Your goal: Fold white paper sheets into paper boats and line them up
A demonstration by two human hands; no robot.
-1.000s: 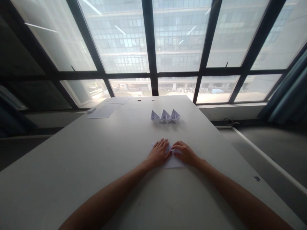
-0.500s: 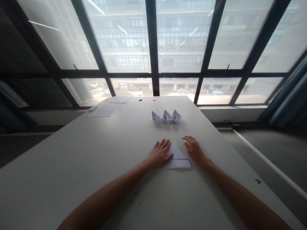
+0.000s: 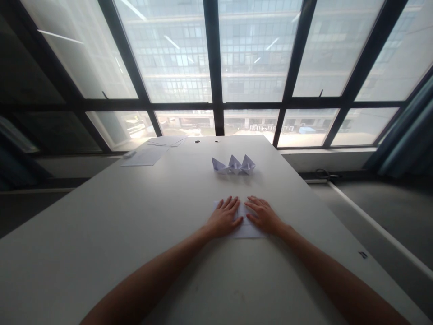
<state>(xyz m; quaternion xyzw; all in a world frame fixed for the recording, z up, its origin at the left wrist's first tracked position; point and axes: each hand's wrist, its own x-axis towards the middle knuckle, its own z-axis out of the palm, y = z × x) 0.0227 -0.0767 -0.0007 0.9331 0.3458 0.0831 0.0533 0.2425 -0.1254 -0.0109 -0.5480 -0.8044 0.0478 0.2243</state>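
Observation:
A folded sheet of white paper [image 3: 248, 231] lies flat on the white table, partly covered by both hands. My left hand [image 3: 223, 217] rests palm down on its left part, fingers spread. Across a narrow gap, my right hand [image 3: 264, 215] lies over the paper's right part, its fingers apart and pointing inward. Neither hand grips anything. Beyond the fingertips stand three folded paper boats in a row: a left one [image 3: 219, 167], a middle one [image 3: 234, 165] and a right one [image 3: 248, 165].
White paper sheets [image 3: 140, 158] lie at the table's far left. Near the far edge is a dark round hole [image 3: 197, 141]. A small dark mark [image 3: 363, 255] shows by the right edge of the table [image 3: 135, 216]. Large windows rise behind.
My right hand has moved left from beside the paper onto its right part, covering the diagonal edge. The left hand has stayed in place on the paper.

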